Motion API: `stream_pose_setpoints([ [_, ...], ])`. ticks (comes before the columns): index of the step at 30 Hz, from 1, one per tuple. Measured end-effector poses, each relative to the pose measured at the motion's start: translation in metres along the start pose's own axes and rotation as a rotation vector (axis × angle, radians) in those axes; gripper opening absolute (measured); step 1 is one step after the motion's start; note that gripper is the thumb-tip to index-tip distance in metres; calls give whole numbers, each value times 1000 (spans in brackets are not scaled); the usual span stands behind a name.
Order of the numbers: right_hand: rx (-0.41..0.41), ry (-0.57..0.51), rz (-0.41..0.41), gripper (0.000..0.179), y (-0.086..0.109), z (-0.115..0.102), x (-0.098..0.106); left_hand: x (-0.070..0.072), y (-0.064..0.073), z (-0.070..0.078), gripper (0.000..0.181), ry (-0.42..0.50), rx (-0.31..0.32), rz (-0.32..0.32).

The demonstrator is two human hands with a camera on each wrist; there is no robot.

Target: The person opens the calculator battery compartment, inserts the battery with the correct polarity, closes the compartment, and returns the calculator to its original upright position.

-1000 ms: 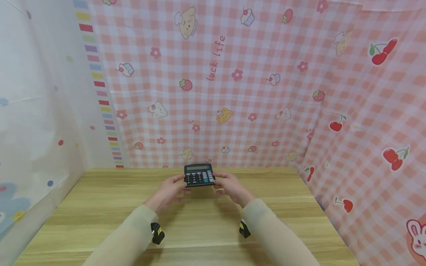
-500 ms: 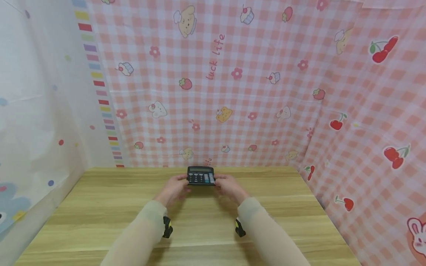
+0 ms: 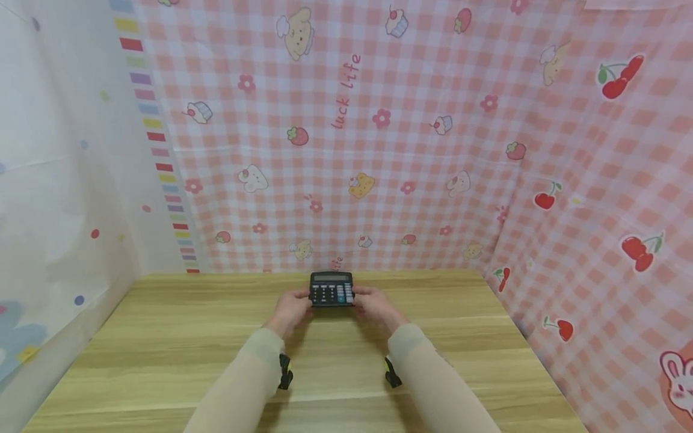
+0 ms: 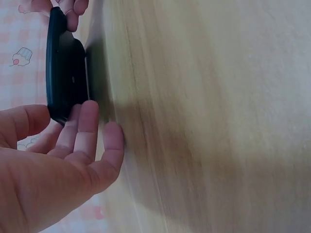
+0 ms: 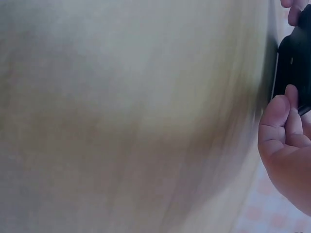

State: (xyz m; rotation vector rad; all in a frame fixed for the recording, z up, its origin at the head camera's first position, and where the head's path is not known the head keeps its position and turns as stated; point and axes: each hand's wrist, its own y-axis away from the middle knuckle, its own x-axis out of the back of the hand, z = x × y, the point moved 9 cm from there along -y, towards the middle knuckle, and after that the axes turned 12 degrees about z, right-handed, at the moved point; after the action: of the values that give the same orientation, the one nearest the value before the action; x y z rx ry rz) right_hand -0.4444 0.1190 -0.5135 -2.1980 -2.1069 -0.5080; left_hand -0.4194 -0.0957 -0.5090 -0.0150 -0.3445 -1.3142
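A black desk calculator (image 3: 331,289) with dark and light keys is held between both hands near the back of the table, its keys and display facing me. My left hand (image 3: 293,309) grips its left end, thumb on the front and fingertips on the underside, as the left wrist view shows. On the opposite end my right hand (image 3: 373,302) pinches the calculator the same way. In the left wrist view the calculator's underside (image 4: 75,68) sits close over the wood. The right wrist view catches only part of the calculator (image 5: 294,60) at its right edge.
The wood-grain table (image 3: 325,373) ends at a pink checked cloth (image 3: 346,198) hanging right behind the calculator. A similar cloth with cherries (image 3: 612,240) lines the right side, and a white dotted cloth (image 3: 65,198) the left. Small black devices (image 3: 285,371) sit at both wrists.
The calculator has shifted slightly right and come lower toward the table. My left hand has moved right with it and the forearms are closer together; both hands keep their hold.
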Motion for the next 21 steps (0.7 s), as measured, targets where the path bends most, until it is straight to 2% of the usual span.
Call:
stream_pose_setpoints([
  [8, 69, 126, -21, 51, 7, 0, -3, 0, -3, -6, 52, -82, 23, 24],
  [14, 64, 160, 2, 53, 14, -3, -4, -3, -5, -11, 51, -138, 25, 25],
  [21, 54, 229, 43, 51, 11, 1, -3, -2, -2, -11, 53, -162, 21, 5],
])
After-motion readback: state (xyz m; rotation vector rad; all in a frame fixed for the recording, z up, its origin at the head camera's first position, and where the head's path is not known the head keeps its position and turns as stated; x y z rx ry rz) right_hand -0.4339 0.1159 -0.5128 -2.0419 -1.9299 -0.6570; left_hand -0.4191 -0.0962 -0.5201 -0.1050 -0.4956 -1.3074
